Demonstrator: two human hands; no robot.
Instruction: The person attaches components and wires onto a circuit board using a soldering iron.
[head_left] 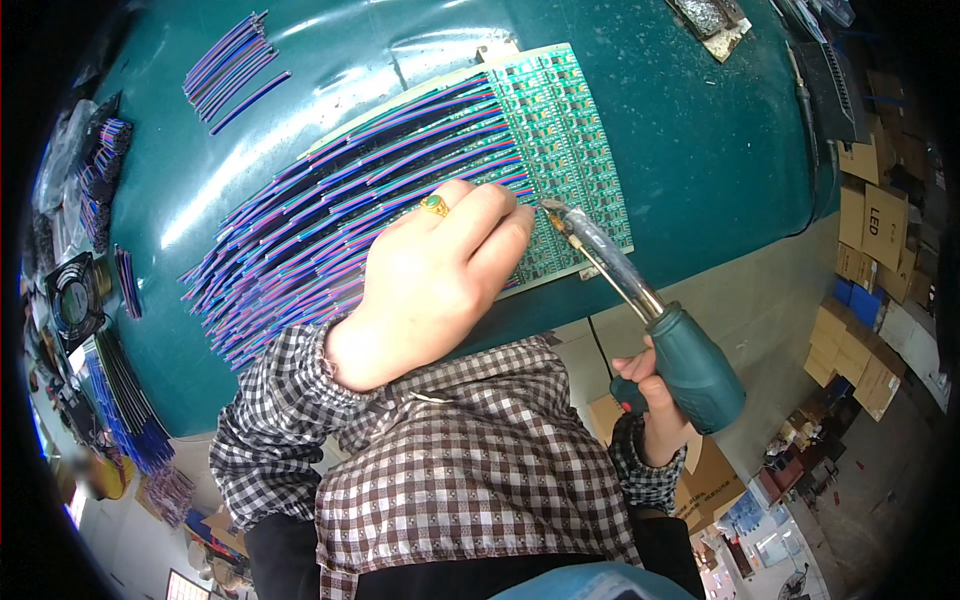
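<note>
Closed in a pinch, my left hand (430,270), with a green-stoned ring on one finger, rests over the striped wires. Its fingertips are at the wire ends on the green circuit board panel (565,130); what they pinch is hidden. Many blue, red and green wire strips (290,235) fan leftward from the panel. My right hand (657,405) is wrapped round the dark green handle of a soldering iron (700,370), partly behind it. The iron's tip reaches the panel just right of my left fingertips. A dark piece with a red spot (628,393) shows by my right fingers.
The panel lies on a green table mat (700,170). Loose wire bundles (228,70) lie at the far left, others (130,400) at the left edge. A small fan (77,300) stands beside them. A dirty metal piece (712,22) is at the back. Cardboard boxes (870,240) stand right.
</note>
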